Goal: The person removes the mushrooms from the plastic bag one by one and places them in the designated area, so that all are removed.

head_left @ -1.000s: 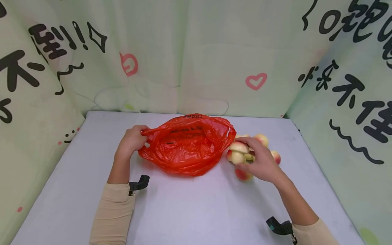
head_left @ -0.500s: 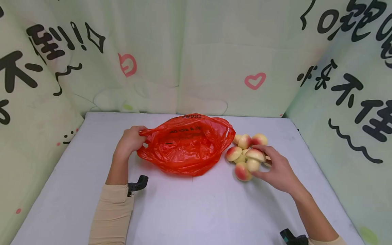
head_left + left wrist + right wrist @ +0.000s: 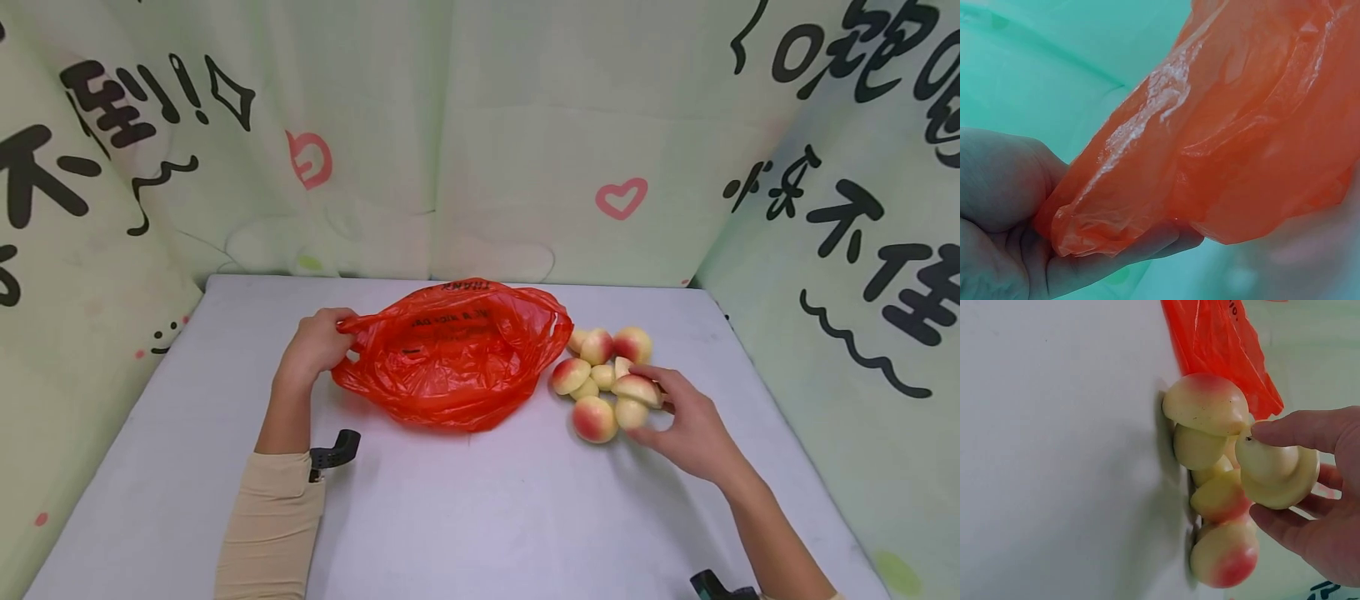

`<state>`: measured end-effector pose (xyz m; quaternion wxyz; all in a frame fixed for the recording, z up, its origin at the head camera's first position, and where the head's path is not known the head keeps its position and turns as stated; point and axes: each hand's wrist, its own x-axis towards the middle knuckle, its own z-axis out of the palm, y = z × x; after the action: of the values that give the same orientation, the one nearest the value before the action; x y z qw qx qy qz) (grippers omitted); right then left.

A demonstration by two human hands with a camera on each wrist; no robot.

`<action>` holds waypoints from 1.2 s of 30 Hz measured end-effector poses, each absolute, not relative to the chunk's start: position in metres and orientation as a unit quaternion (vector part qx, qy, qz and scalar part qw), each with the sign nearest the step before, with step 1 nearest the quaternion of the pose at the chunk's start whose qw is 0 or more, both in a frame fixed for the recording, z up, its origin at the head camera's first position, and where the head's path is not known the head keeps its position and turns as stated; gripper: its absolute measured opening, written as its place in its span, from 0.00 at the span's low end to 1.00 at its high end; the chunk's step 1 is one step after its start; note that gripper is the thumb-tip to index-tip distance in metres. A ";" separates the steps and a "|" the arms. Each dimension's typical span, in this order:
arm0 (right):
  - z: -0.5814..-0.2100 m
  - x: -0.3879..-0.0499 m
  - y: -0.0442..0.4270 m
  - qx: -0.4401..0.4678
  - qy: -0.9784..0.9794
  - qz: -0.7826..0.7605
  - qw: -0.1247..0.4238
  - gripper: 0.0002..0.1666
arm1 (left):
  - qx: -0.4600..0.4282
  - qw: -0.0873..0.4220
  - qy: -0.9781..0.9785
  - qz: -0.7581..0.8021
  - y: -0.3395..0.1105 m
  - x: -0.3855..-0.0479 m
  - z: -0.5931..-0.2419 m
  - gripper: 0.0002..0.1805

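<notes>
My left hand (image 3: pixel 315 342) grips the left edge of a red plastic bag (image 3: pixel 450 375), whose mouth is spread wide. In the left wrist view, the thin film of the bag (image 3: pixel 1229 137) is bunched between the thumb and fingers of that hand (image 3: pixel 1004 206). My right hand (image 3: pixel 690 425) pinches a toy mushroom (image 3: pixel 636 393) with a red-and-cream cap, at the right side of a cluster of similar mushrooms (image 3: pixel 595 419). In the right wrist view, the held mushroom (image 3: pixel 1279 469) shows its stem end, between the thumb and fingers.
Several more mushrooms (image 3: pixel 1225 556) lie close together on the white table (image 3: pixel 465 517), right beside the bag. Pale green printed curtains (image 3: pixel 510 133) enclose the table at the back and sides.
My right hand has moved right and a little nearer, from over the cluster, and a mushroom has come along in its fingers over the last half second. The left hand keeps its grip.
</notes>
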<state>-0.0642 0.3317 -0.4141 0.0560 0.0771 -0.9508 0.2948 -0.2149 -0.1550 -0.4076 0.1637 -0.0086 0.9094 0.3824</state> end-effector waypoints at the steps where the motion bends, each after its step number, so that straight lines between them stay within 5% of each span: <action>1: -0.415 -0.063 0.333 0.076 -0.953 0.290 0.053 0.46 | -0.008 0.164 0.909 0.383 -0.155 -0.215 -0.408 0.21; 11: -0.423 -0.060 0.340 0.053 -0.961 0.272 0.020 0.49 | -0.011 0.165 0.908 0.384 -0.156 -0.213 -0.407 0.21; 36: -0.440 -0.061 0.338 0.053 -0.964 0.259 0.039 0.48 | -0.018 0.162 0.906 0.390 -0.154 -0.215 -0.408 0.21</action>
<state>-0.0614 0.3383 -0.4401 0.0394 0.0525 -0.9638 0.2586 -0.2145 -0.1544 -0.4076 0.1616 -0.0176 0.9063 0.3902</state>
